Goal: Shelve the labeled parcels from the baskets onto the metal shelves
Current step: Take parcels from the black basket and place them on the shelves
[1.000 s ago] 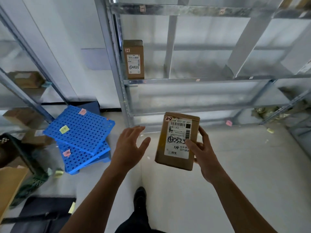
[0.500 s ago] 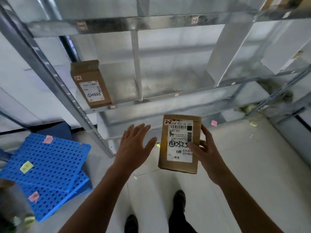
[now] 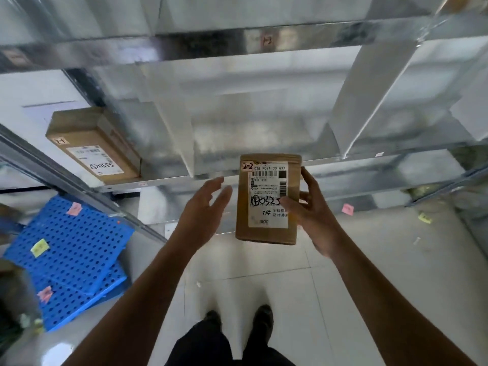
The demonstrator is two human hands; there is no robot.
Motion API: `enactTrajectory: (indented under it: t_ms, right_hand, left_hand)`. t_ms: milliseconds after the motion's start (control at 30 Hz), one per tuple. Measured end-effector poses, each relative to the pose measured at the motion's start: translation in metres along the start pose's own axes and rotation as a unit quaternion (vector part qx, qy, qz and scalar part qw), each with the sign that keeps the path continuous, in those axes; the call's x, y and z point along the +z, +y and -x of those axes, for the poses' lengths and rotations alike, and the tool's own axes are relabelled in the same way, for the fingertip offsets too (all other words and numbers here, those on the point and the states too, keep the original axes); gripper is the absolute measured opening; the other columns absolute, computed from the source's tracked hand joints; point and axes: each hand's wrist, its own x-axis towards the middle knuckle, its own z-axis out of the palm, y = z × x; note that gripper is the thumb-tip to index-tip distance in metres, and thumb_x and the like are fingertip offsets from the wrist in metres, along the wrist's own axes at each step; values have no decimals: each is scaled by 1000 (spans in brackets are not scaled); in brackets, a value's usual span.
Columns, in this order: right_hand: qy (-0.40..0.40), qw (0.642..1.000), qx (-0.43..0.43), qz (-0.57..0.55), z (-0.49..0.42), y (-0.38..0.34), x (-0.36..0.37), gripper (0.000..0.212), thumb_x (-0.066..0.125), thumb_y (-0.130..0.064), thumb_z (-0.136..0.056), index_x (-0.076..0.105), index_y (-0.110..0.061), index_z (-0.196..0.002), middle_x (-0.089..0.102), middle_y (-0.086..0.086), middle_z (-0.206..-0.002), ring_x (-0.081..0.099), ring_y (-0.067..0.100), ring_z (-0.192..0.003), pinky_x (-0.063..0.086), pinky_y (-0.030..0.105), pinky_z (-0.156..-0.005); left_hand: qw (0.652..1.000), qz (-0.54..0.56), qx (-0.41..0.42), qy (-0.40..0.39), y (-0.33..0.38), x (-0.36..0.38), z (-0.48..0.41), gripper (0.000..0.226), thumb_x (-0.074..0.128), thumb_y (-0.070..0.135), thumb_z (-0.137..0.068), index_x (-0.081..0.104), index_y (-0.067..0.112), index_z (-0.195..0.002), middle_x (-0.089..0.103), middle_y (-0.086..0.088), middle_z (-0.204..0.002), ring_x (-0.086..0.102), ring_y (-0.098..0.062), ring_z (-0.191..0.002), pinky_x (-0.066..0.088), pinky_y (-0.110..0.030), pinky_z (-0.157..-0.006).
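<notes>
Stacked blue perforated plastic panels (image 3: 66, 257) with sticky notes lie on the floor at the left. Above them, a brown cardboard parcel (image 3: 93, 146) with a white label lies on the galvanised metal shelf (image 3: 169, 180). The left hand (image 3: 202, 215) hovers with fingers spread and relaxed, empty, just beside a second brown labelled parcel (image 3: 268, 199), held upright before the shelf edge in the right hand (image 3: 310, 212), thumb on the label and fingers curled behind.
</notes>
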Motion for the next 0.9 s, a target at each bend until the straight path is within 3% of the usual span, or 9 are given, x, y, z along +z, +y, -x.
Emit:
enactTrajectory:
  t_ms: [100, 200, 233, 367, 500, 567, 667, 767, 900]
  right_hand:
    - [-22, 1000, 9, -16, -30, -10, -1, 75, 76, -18, -92, 36, -50, -147, 69, 6, -127, 74, 19, -109, 64, 38, -81]
    - [-53, 999, -2, 3, -59, -15, 2, 79, 80, -29, -85, 35, -54, -144, 66, 7, -129, 72, 21, -113, 64, 47, -88]
    - [-64, 998, -6, 13, -68, -15, 3, 83, 83, -34, -82, 34, -53, -147, 65, 7, -131, 71, 23, -116, 62, 51, -92]
    - [-108, 992, -21, 54, -102, -18, 8, 98, 85, -45, -80, 24, -52, -157, 63, 3, -135, 67, 24, -124, 60, 54, -96]
    - [-130, 989, -25, 64, -133, -35, 14, 108, 85, -38, -80, 15, -43, -162, 58, -3, -143, 61, 16, -130, 59, 50, -99]
    - [-148, 985, -36, 84, -150, -43, 18, 107, 82, -31, -80, 14, -43, -161, 54, -6, -147, 57, 14, -133, 59, 45, -99]
    - [-161, 983, -47, 74, -174, -51, 24, 102, 84, -30, -85, 16, -46, -158, 51, -3, -148, 57, 18, -134, 60, 45, -97]
    - [-154, 986, -53, 42, -193, -55, 29, 87, 72, -41, -92, 18, -49, -159, 51, -2, -149, 59, 23, -134, 60, 48, -97]
    - [-169, 983, -56, 37, -211, -59, 35, 81, 65, -48, -94, 17, -47, -159, 49, -5, -150, 61, 19, -131, 61, 40, -94]
  left_hand:
    - [998, 60, -9, 15, 13, 6, -19, 36, 40, 48, -107, 55, 31, -136, 60, 12, -136, 55, -7, -127, 42, -32, -101]
    - [991, 125, -35, 12, 23, 5, -46, 25, 36, 49, -108, 57, 38, -102, 68, 33, -97, 62, 11, -99, 48, -36, -92]
    - [987, 151, -47, 7, 27, 3, -55, 28, 35, 52, -107, 56, 37, -99, 68, 32, -93, 63, 9, -99, 49, -37, -91]
    - [955, 265, -128, -22, 37, -6, -90, 55, 34, 71, -98, 63, 27, -112, 73, 4, -109, 66, -21, -111, 50, -54, -102]
    - [946, 295, -138, -2, 41, -13, -123, 57, 32, 73, -97, 64, 28, -109, 75, 4, -99, 66, -23, -107, 47, -55, -103]
    - [943, 310, -117, 5, 44, -15, -144, 51, 32, 69, -100, 63, 30, -111, 77, 9, -89, 72, -18, -92, 54, -43, -88]
    - [956, 281, -79, 16, 44, -18, -173, 51, 39, 67, -100, 56, 27, -126, 75, 1, -108, 76, -15, -88, 62, -32, -69]
    - [961, 269, -47, 35, 39, -14, -192, 51, 49, 65, -97, 50, 25, -129, 70, -3, -114, 75, -23, -96, 64, -44, -82]
    - [959, 270, -40, 82, 32, -11, -200, 43, 48, 62, -99, 46, 32, -130, 65, 5, -118, 71, -20, -102, 63, -43, -85]
